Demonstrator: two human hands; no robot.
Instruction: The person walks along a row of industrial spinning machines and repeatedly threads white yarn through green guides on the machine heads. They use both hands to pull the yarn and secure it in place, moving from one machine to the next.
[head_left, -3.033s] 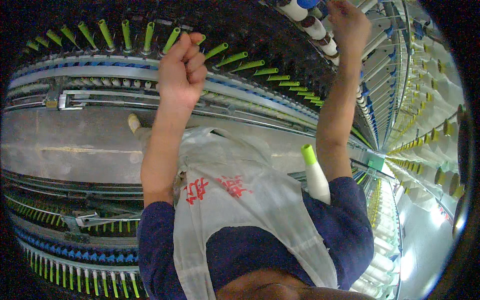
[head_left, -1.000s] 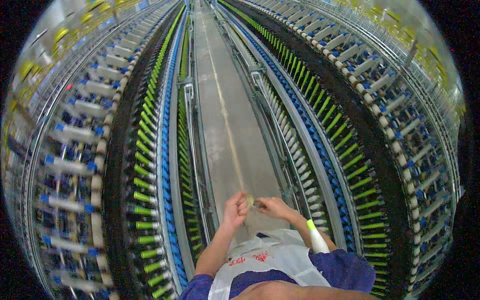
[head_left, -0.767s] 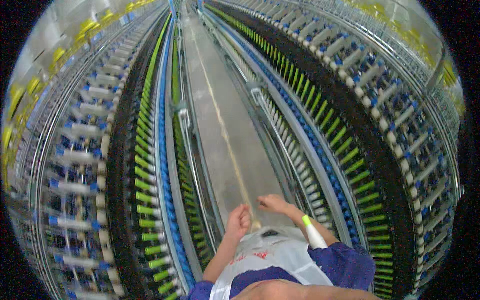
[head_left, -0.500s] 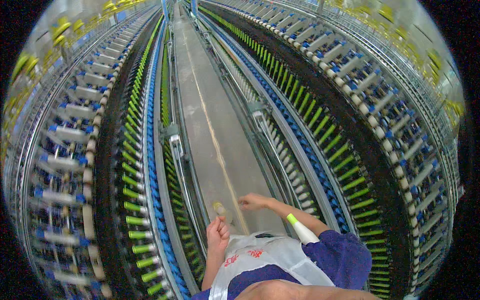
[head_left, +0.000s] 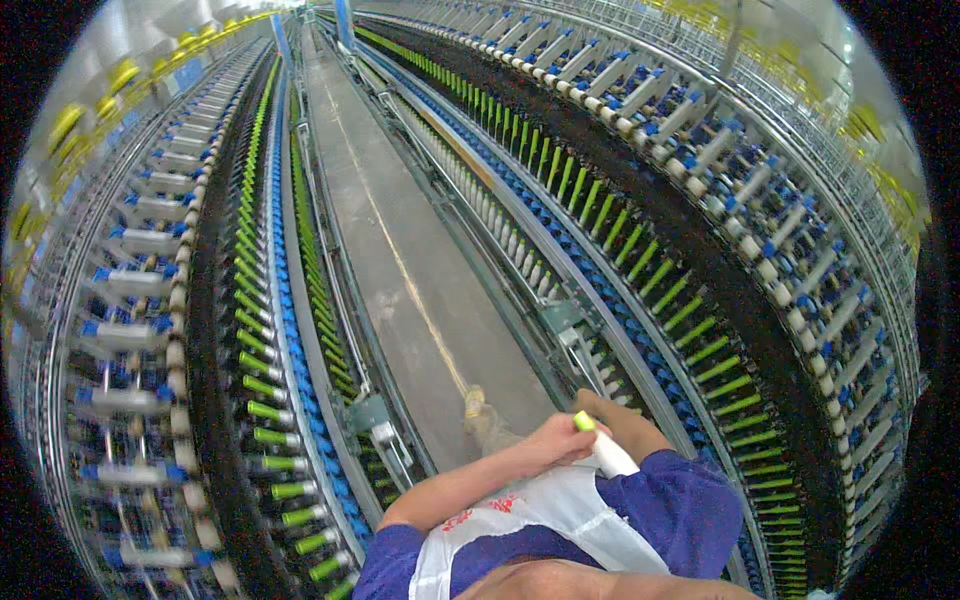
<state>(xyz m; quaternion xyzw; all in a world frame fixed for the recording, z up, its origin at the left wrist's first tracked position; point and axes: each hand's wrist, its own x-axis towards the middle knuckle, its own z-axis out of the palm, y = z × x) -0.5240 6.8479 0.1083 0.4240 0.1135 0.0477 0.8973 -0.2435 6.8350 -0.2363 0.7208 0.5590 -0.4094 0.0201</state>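
Observation:
A yarn bobbin, white-wound with a bright green tip, leans against my right arm, beside the dark blue sleeve. My left hand reaches across my body to it, its fingers curled at the green tip and closed on it. My right hand is beyond the bobbin, close to the machine rail on the right; its fingers are mostly hidden, so I cannot make out what they hold. A white apron with red marks covers my front.
A narrow grey aisle floor with a pale line runs ahead between two spinning frames. Green tubes line the left frame, and more green tubes the right. A metal bracket stands by the right rail. My shoe shows below.
My left hand has swung right, across my body, to the bobbin. My right hand has moved right, toward the machine. The view has turned, and my foot has stepped forward.

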